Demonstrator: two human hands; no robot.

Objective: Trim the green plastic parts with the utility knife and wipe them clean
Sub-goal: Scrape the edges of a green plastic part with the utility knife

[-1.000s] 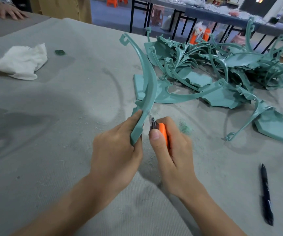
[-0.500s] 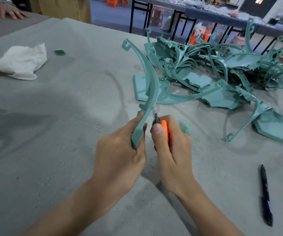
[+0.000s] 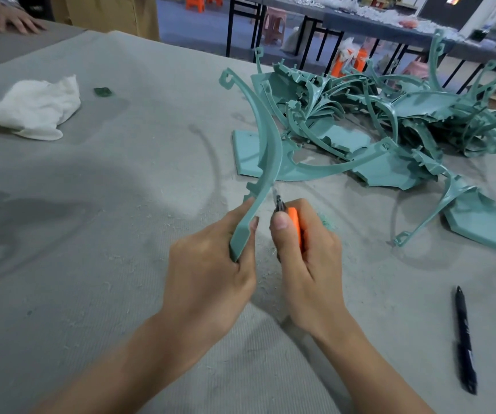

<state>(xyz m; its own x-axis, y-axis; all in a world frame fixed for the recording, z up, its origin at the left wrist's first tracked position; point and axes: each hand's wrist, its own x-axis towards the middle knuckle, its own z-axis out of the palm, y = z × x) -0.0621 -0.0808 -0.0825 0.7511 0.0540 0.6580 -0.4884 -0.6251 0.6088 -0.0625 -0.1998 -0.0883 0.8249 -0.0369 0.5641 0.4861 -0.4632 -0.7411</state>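
Note:
My left hand (image 3: 210,264) grips the lower end of a long curved green plastic part (image 3: 266,147) that stands upright over the table, its hooked tip pointing away from me. My right hand (image 3: 303,261) holds an orange utility knife (image 3: 294,225), thumb along its top. The blade tip (image 3: 277,195) lies against the part's right edge just above my left thumb. A white wiping cloth (image 3: 30,109) lies crumpled at the far left. A heap of green plastic parts (image 3: 390,124) fills the far right of the table.
A black marker pen (image 3: 464,339) lies at the right near me. A small green scrap (image 3: 102,91) sits beside the cloth. Pale shavings dust the grey table cover (image 3: 91,234). Another person's hand (image 3: 13,20) rests at the far left corner. Tables and stools stand behind.
The knife has slid a little up along the part's edge, away from me. My left hand keeps its hold, and the part has shifted slightly to the right.

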